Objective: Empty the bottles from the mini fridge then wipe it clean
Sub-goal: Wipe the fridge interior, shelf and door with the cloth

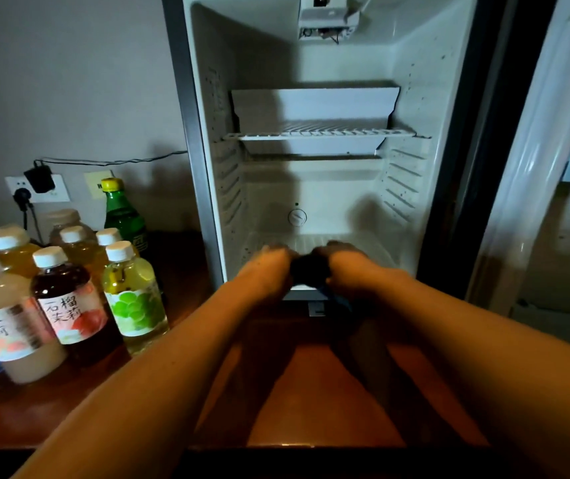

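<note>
Bottles (69, 288) out on tabletop (311, 392) w/ mini fridge (311, 188) bare inside, left hand (271, 267) & right hand (349, 267) each in closed grip on dark cloth (311, 271) at fridge floor; wiping apparently just starting.

Single head cam, looking forward and down, sitting close to the open mini fridge (311, 150). Bottles (69, 288) showing at left edge.

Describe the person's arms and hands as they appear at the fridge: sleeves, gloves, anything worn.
Both forearms are bare as far as the view shows; no sleeves reach into the picture. The left hand and right hand wear no gloves. No watch, bracelet or ring is visible, though the hands are dim and slightly blurred.
</note>
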`<move>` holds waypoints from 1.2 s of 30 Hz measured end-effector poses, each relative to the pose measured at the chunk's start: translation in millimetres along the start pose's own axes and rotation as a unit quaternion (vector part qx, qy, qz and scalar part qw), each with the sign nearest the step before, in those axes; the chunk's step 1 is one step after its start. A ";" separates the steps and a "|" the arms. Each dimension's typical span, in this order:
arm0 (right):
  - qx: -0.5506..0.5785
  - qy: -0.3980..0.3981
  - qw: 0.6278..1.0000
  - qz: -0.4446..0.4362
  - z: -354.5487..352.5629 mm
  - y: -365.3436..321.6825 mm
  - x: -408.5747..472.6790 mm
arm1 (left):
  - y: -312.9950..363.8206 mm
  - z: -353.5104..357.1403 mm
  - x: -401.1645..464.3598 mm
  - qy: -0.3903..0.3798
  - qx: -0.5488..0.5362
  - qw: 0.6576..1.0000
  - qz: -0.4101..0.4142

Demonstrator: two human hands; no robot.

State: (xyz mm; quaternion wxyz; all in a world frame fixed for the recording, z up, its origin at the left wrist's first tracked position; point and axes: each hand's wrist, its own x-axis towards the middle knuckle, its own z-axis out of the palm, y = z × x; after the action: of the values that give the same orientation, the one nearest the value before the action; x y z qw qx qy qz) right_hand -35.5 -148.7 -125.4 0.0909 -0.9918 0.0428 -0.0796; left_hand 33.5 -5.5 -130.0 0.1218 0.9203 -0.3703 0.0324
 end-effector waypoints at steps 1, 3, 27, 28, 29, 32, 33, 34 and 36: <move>0.025 0.056 0.998 -0.008 0.3 -3.9 -0.7 | -4.9 -1.8 -3.5 0.069 0.002 0.998 0.004; 0.037 0.133 0.990 -0.024 2.0 -15.5 0.0 | -12.4 -2.5 -7.3 0.169 0.032 0.985 0.010; 0.086 0.076 0.992 0.056 7.5 -0.1 32.3 | -8.0 7.8 15.1 0.087 0.026 0.996 -0.007; 0.095 0.091 0.991 0.032 8.4 1.0 40.3 | -11.7 4.5 18.7 0.128 0.036 0.991 -0.005; 0.107 0.107 0.988 0.006 8.8 0.9 47.7 | -17.2 1.8 23.4 0.168 0.049 0.985 -0.001; 0.192 0.178 0.964 -0.052 12.9 -2.8 71.3 | -33.8 -4.8 44.8 0.247 0.090 0.965 0.016; 0.231 0.213 0.947 -0.069 14.4 -4.9 79.4 | -37.0 -7.1 53.4 0.263 0.096 0.960 0.022; 0.249 0.251 0.932 -0.083 17.2 -6.1 87.5 | -39.0 -8.7 62.2 0.271 0.097 0.957 0.024; 0.180 0.296 0.931 -0.113 26.9 -1.7 107.6 | -41.6 -9.1 80.1 0.260 0.091 0.961 0.011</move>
State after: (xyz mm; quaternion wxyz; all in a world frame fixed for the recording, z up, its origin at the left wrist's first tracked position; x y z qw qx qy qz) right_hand 74.9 -153.0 -135.0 0.2413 -0.8886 -0.0597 -0.3854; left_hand 120.4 -28.2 -117.5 0.1294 0.8832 -0.3320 0.3051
